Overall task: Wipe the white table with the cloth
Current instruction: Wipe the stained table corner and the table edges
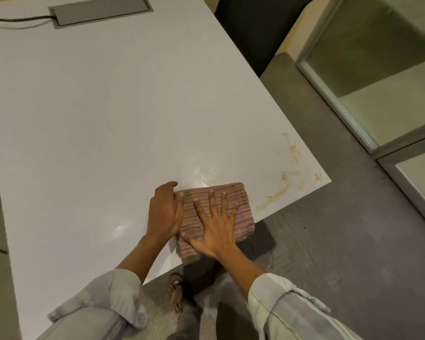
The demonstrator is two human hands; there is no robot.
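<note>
A folded pink striped cloth (238, 204) lies flat on the white table (108, 119) near its front edge. My right hand (215, 228) presses down on the cloth with its fingers spread and straight. At the cloth's left edge my left hand (165, 212) rests with fingers together, the fingertips lying over the cloth's edge. Orange-brown smears (284, 182) stain the table's front right corner, to the right of the cloth and apart from it.
A grey cable box (101, 11) with a dark cord (15, 20) sits in the table at the far left. A dark chair (255, 28) stands beyond the table's right edge. Glass partitions (383, 69) line the grey floor at right. My sandalled foot (176, 293) shows below the table edge.
</note>
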